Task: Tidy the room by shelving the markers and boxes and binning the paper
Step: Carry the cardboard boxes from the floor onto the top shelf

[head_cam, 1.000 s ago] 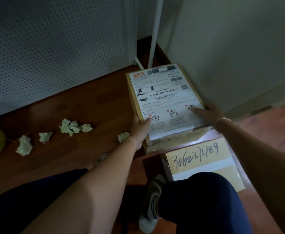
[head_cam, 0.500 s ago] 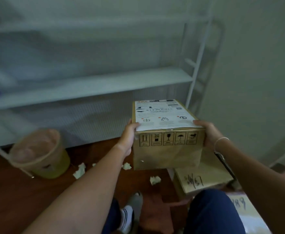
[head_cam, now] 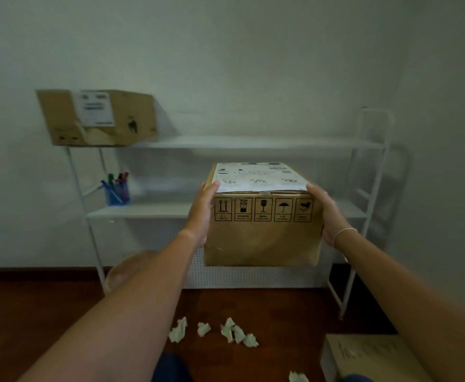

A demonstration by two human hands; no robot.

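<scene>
Two hands, ours: left hand (head_cam: 202, 213) and right hand (head_cam: 325, 213) clasp the cardboard box (head_cam: 263, 216) by its sides, aloft before the white shelf (head_cam: 253, 143); crumpled paper (head_cam: 230, 332) at 6 o'clock.

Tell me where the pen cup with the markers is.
The pen cup stands at the left end of the white rack's middle shelf, below the cardboard box on the top shelf.

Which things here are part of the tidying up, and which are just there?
Part of the job: held box, left hand, right hand, shelf, box on shelf, markers, crumpled paper, bin, floor box.

Just there: wall, bracelet.
</scene>
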